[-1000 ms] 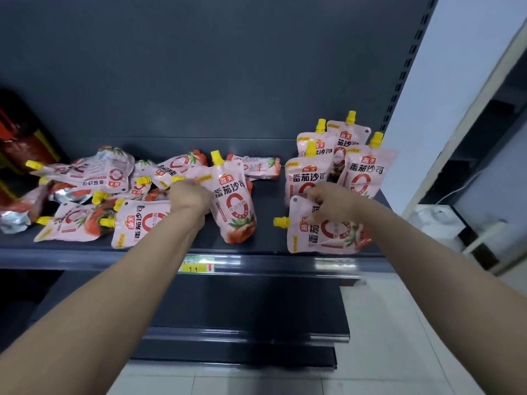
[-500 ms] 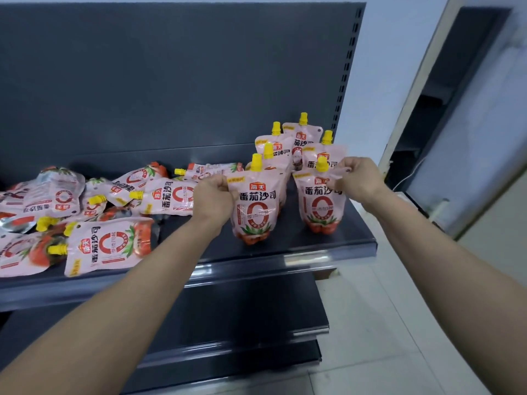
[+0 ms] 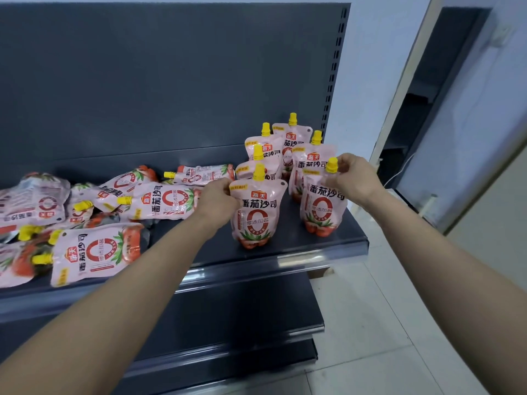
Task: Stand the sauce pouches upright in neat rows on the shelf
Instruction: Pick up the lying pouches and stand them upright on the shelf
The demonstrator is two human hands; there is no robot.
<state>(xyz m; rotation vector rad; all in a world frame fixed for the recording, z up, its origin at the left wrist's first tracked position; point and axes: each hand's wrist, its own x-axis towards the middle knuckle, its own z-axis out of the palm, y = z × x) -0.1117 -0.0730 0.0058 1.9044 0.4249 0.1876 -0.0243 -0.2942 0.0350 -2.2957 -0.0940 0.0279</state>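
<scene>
Pink tomato-sauce pouches with yellow caps fill the dark shelf (image 3: pixel 313 249). My left hand (image 3: pixel 218 196) grips the top left corner of an upright pouch (image 3: pixel 256 212) near the shelf's front. My right hand (image 3: pixel 352 178) pinches the top of a second upright pouch (image 3: pixel 322 206) at the right end. Behind these two, several more pouches (image 3: pixel 288 146) stand upright in rows. To the left, a heap of pouches (image 3: pixel 94 223) lies flat, one (image 3: pixel 97 252) at the front edge.
The shelf's right end (image 3: pixel 365 243) sits just beyond the right pouch. Lower dark shelves (image 3: pixel 256 332) stick out below. White floor tiles (image 3: pixel 385 323) and a dark doorway (image 3: pixel 433 95) lie to the right. The grey back panel (image 3: pixel 171 81) rises behind.
Both hands lifted lying pouches and stood them upright at the front of the right-hand rows. The view swung right, so the heap now sits further left.
</scene>
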